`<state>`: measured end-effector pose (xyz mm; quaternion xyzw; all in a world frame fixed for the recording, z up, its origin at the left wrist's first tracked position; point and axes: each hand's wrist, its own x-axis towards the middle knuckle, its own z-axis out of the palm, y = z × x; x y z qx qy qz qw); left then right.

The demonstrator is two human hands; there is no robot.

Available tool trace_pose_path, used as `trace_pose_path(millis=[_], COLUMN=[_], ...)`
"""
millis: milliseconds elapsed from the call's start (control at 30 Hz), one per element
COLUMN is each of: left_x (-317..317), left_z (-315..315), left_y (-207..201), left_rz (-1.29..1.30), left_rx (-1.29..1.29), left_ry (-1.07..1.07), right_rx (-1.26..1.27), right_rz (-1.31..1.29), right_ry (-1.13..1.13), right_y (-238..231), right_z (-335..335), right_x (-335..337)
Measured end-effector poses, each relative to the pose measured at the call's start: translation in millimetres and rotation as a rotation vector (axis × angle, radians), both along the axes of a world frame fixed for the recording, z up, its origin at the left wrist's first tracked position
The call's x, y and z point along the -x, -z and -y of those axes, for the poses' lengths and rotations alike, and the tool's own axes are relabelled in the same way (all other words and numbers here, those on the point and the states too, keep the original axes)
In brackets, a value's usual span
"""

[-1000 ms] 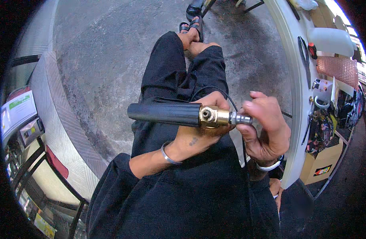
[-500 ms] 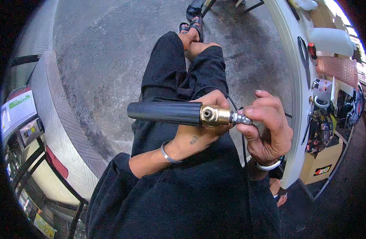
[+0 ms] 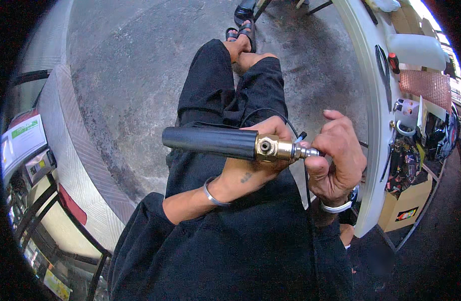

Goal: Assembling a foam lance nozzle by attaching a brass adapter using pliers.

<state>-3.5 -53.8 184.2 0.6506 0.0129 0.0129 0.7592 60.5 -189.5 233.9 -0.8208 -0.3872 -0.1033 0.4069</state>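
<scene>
A black cylinder (image 3: 210, 143) with a brass fitting (image 3: 267, 146) on its right end lies level above my lap. A small port shows on the upper face of the brass. From the fitting's right side sticks a stepped silver plug (image 3: 301, 152). My left hand (image 3: 250, 173) is closed round the fitting and the cylinder's end from below, its fingers partly hidden behind them. My right hand (image 3: 341, 158) pinches the plug's outer tip between thumb and forefinger. A small blue-tipped piece (image 3: 301, 136) shows just above the plug, beside a thin black cord (image 3: 306, 185).
On my right runs a white table (image 3: 367, 200) holding a red-and-black screwdriver (image 3: 393, 62), a white jug-like container (image 3: 416, 51) and bubble wrap (image 3: 425, 86). An open cardboard box (image 3: 406, 203) stands beyond its edge. A patterned grey surface (image 3: 85, 150) curves along my left.
My right fingers have turned and curled, and their grip sits nearer the plug's tip. The cylinder and fitting have shifted slightly right. The blue tip has come into sight.
</scene>
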Motion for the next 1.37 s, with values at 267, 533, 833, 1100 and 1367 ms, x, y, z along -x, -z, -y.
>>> trace_pose_path(millis=[267,533,833,1100,1367], left_x=[2.6,2.7,0.0,-7.5,-13.6], left_z=[1.5,-1.3,-1.2,-57.4,-28.9], left_y=[-0.2,0.9,-0.4,14.5,3.5], left_rz=[-0.093,-0.072,-0.064,0.067,-0.003], left_rx=[-0.008,0.02,-0.165,0.458,-0.197], left_ry=[0.05,0.024,0.141,0.375,0.66], right_rx=[0.119,-0.012,0.156,-0.103,0.084], right_rz=[-0.08,-0.074,-0.065,-0.259,-0.13], right_ry=[-0.005,-0.072,-0.061,-0.335,-0.086], right_y=[-4.2,6.0,0.1,-19.1,6.1], right_z=[5.1,6.0,9.8,22.8,11.5], right_x=[2.0,2.4,-5.8,-13.6,-2.2])
